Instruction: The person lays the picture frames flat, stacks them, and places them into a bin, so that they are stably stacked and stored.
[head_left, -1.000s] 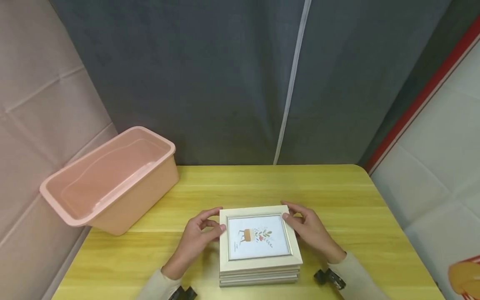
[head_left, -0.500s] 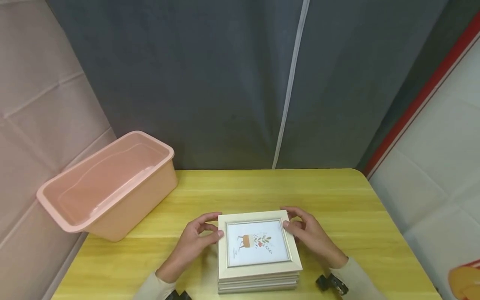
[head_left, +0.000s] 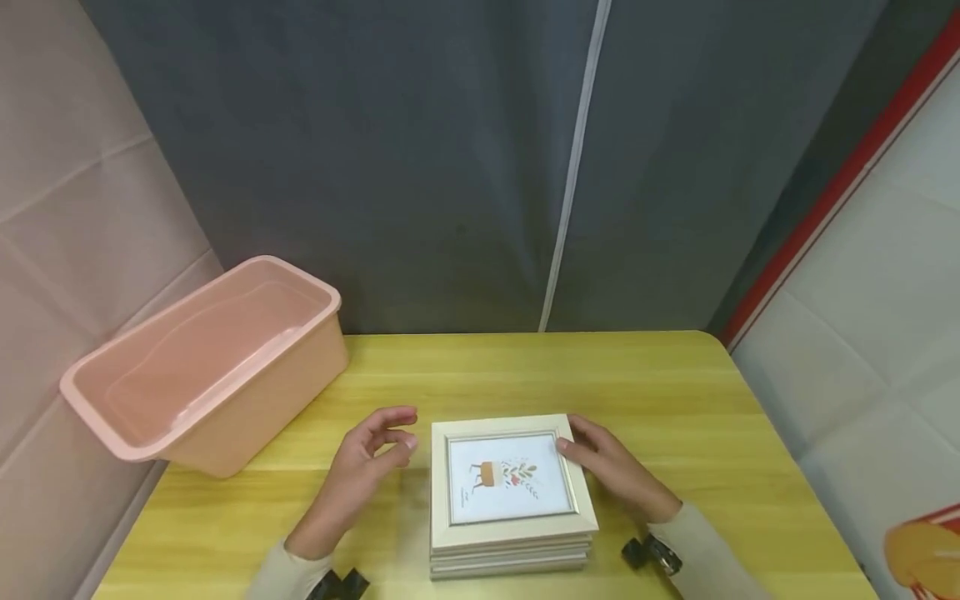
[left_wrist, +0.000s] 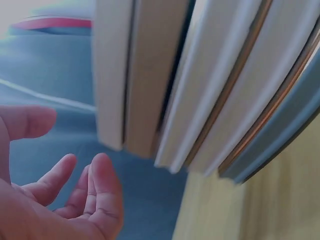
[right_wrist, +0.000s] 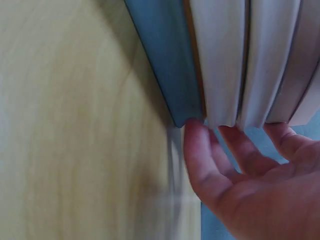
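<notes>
A stack of several picture frames point(head_left: 517, 557) lies at the table's near middle. Its cream top frame point(head_left: 457, 533) holds a print of flowers in a brown pot on legs. My left hand point(head_left: 367, 467) hovers just left of the stack, fingers relaxed and thumb apart from it. In the left wrist view, a gap separates the fingertips point(left_wrist: 102, 165) from the frames' edges. My right hand point(head_left: 618, 467) touches the stack at its far right corner, thumb over the top frame's edge. The right wrist view shows its fingertips point(right_wrist: 195, 131) against the frames' edges at different heights.
A pink plastic tub point(head_left: 262, 375) stands at the table's left side, by the pale wall covering. The yellow wood-grain table point(head_left: 637, 375) meets a dark grey curtain point(head_left: 375, 167) at the back. An orange-yellow object point(head_left: 926, 550) shows at the far right.
My left hand has come off the stack's left edge and moved left. The right hand stays at the right corner, its fingers now nearer together. The stack looks unmoved on the table.
</notes>
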